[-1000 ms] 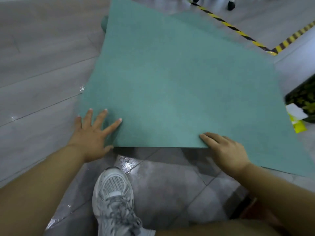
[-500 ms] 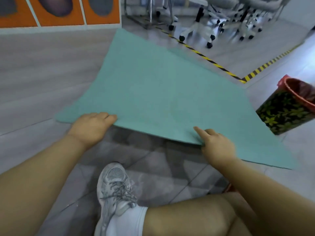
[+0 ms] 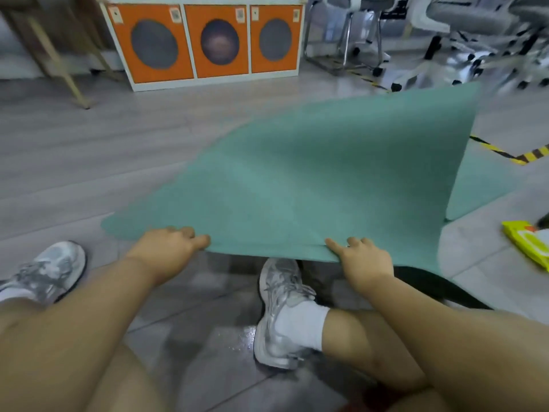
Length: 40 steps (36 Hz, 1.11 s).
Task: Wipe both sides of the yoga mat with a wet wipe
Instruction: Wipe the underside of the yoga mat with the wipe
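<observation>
Here, the grey floor [image 3: 89,162] fills most of the view, and a wet patch shines on it near the person's right shoe. The big green yoga mat [image 3: 312,185] is lifted off the floor at its near edge. It slopes up toward the far right, and one far corner sticks up high. Part of the mat still lies flat on the floor at the right.

Far away at the left stands a white cabinet with three orange doors [image 3: 212,40], each with a dark round window. Small stickers sit on the door corners, but they are too blurry to read. Some white office chairs [image 3: 463,28] stand at the far right. A strip of yellow and black tape [image 3: 511,154] runs on the floor behind the mat.

The person's legs and two grey shoes [image 3: 282,310] are near, under the mat's edge. A yellow pack [image 3: 527,243] lies on the floor at the right edge.

The left hand [image 3: 169,248] grips the mat's near edge with curled fingers. The right hand [image 3: 362,257] pinches the same edge farther right.
</observation>
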Tool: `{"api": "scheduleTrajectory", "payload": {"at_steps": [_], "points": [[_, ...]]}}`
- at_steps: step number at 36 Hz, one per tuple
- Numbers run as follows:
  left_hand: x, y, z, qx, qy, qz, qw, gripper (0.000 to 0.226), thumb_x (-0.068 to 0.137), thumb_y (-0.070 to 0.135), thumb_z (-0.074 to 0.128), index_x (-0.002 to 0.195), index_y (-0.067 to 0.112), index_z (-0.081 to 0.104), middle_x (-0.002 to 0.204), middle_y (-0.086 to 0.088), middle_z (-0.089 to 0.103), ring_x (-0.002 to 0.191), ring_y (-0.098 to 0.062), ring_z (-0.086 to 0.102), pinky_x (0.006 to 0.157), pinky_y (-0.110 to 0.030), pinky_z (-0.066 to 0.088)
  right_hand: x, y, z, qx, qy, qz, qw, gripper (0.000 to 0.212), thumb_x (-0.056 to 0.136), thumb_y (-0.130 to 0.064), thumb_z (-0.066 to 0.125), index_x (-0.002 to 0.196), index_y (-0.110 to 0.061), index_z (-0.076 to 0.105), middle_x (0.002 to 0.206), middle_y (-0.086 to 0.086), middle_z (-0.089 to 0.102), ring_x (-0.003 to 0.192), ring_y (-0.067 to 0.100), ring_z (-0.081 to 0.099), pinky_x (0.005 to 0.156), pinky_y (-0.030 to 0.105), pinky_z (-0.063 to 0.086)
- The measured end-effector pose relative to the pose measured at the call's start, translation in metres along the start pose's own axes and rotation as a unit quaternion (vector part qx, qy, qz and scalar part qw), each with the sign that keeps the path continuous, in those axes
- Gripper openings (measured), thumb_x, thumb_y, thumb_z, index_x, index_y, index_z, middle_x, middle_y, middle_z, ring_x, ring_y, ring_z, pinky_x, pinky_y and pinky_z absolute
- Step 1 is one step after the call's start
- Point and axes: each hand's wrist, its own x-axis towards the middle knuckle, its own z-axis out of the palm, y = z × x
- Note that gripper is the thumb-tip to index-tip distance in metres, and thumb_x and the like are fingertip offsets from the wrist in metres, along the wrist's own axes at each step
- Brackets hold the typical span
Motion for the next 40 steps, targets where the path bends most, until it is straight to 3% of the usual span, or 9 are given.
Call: {"api": "scheduleTrajectory", "payload": {"at_steps": [11, 18, 21, 24, 27, 29, 31, 33, 40], "points": [[-0.054, 0.023, -0.013, -0.007, 0.010, -0.022, 1.000, 0.043, 0.098, 0.014, 0.032, 0.139, 0.028, 0.034, 0.128, -0.003, 0.050, 0.115, -0.026, 0.056, 0.089, -0.033, 0.044, -0.062, 0.007, -0.025, -0.022, 0.072, 0.008, 0.997, 0.052, 0.096, -0.018, 0.038, 0.142, -0.040, 0.024, 0.116, 0.004, 0.052, 0.112, 0.027, 0.047, 0.071, 0.033, 0.043], [-0.061, 0.047, -0.015, -0.071, 0.014, -0.006, 0.997, 0.048, 0.096, 0.011, 0.035, 0.139, 0.031, 0.037, 0.132, -0.001, 0.051, 0.120, -0.023, 0.052, 0.093, -0.032, 0.042, -0.081, 0.024, -0.061, -0.041, 0.107, 0.054, 0.992, 0.040, 0.092, -0.013, 0.040, 0.126, -0.032, 0.049, 0.115, 0.004, 0.055, 0.111, 0.027, 0.048, 0.075, 0.033, 0.042], [-0.058, 0.058, -0.015, -0.107, -0.006, 0.019, 0.994, 0.047, 0.096, 0.012, 0.037, 0.139, 0.032, 0.041, 0.136, -0.002, 0.049, 0.125, -0.022, 0.048, 0.099, -0.030, 0.039, -0.084, 0.032, -0.081, -0.064, 0.045, 0.069, 0.995, 0.039, 0.090, -0.014, 0.047, 0.125, -0.029, 0.056, 0.127, 0.003, 0.056, 0.119, 0.026, 0.051, 0.090, 0.035, 0.044], [-0.049, 0.067, -0.008, -0.141, -0.042, 0.044, 0.988, 0.042, 0.097, 0.021, 0.038, 0.136, 0.034, 0.044, 0.139, -0.004, 0.048, 0.127, -0.023, 0.047, 0.102, -0.029, 0.037, -0.087, 0.041, -0.089, -0.058, -0.112, 0.021, 0.992, 0.050, 0.082, -0.026, 0.068, 0.130, -0.026, 0.054, 0.132, 0.000, 0.054, 0.118, 0.023, 0.052, 0.095, 0.032, 0.044], [-0.037, 0.067, 0.002, -0.182, -0.066, 0.056, 0.979, 0.037, 0.092, 0.025, 0.046, 0.128, 0.034, 0.052, 0.136, -0.001, 0.052, 0.124, -0.022, 0.049, 0.102, -0.031, 0.040, -0.083, 0.049, -0.084, 0.051, -0.216, 0.018, 0.975, 0.069, 0.069, -0.041, 0.080, 0.131, -0.028, 0.053, 0.123, -0.002, 0.055, 0.098, 0.019, 0.058, 0.076, 0.027, 0.049], [-0.029, 0.068, 0.004, -0.196, -0.088, 0.061, 0.975, 0.038, 0.091, 0.029, 0.050, 0.128, 0.034, 0.053, 0.136, 0.001, 0.052, 0.124, -0.020, 0.049, 0.102, -0.029, 0.040, -0.075, 0.052, -0.077, 0.132, -0.216, 0.023, 0.967, 0.068, 0.068, -0.046, 0.079, 0.130, -0.029, 0.054, 0.117, -0.002, 0.058, 0.083, 0.017, 0.060, 0.062, 0.026, 0.050], [-0.019, 0.070, 0.006, -0.193, -0.114, 0.062, 0.973, 0.041, 0.091, 0.041, 0.052, 0.132, 0.035, 0.050, 0.137, 0.002, 0.051, 0.125, -0.019, 0.048, 0.102, -0.028, 0.040, -0.063, 0.051, -0.066, 0.141, -0.184, 0.020, 0.973, 0.066, 0.074, -0.049, 0.074, 0.131, -0.025, 0.053, 0.126, 0.001, 0.056, 0.099, 0.021, 0.059, 0.079, 0.031, 0.053], [-0.009, 0.072, 0.009, -0.202, -0.141, 0.051, 0.968, 0.047, 0.090, 0.051, 0.051, 0.134, 0.037, 0.047, 0.138, 0.003, 0.051, 0.126, -0.018, 0.047, 0.099, -0.026, 0.038, -0.051, 0.047, -0.055, 0.096, -0.154, 0.009, 0.983, 0.064, 0.080, -0.052, 0.065, 0.134, -0.021, 0.050, 0.134, 0.001, 0.052, 0.119, 0.022, 0.050, 0.097, 0.030, 0.042], [0.028, 0.069, 0.026, -0.187, -0.188, 0.020, 0.964, 0.049, 0.092, 0.051, 0.048, 0.137, 0.030, 0.043, 0.143, 0.000, 0.045, 0.131, -0.020, 0.043, 0.103, -0.029, 0.036, -0.015, 0.028, -0.008, 0.149, -0.122, 0.006, 0.981, 0.050, 0.092, -0.035, 0.054, 0.136, -0.017, 0.042, 0.133, 0.009, 0.052, 0.123, 0.026, 0.047, 0.098, 0.030, 0.038]]}}
